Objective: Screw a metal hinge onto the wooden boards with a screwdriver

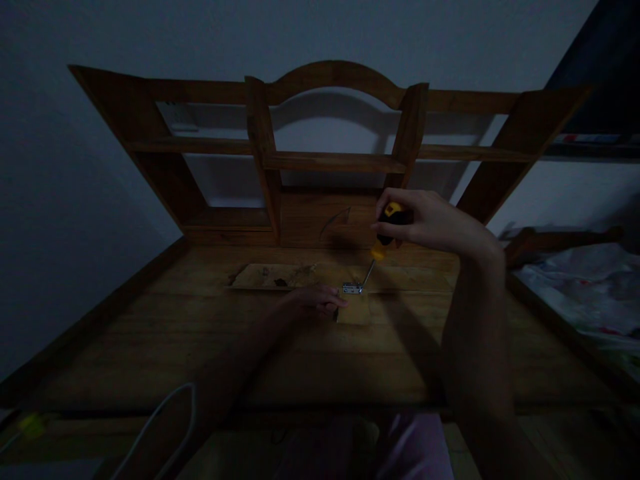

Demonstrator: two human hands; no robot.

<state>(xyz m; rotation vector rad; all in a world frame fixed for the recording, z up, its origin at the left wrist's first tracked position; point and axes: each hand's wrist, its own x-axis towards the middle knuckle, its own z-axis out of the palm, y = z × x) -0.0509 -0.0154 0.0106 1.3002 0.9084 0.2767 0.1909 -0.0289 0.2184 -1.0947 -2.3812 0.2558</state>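
Observation:
My right hand is closed around the handle of a yellow and black screwdriver. The shaft slants down to the left, and its tip meets the right end of a small silver metal hinge. That hinge lies on the edge of a small light wooden piece on the wooden desktop. At the left of this piece is my left hand, its index finger stretched onto the wood beside the hinge and the other fingers loosely bent. I see nothing held in it. Any screw under the tip is too small to make out.
Behind the hands stands a wooden shelf unit with an arched top rail, against the wall. A rough, damaged strip of wood lies left of the hinge. Clear plastic bags sit beyond the desk's right edge. A pale cord crosses my left forearm.

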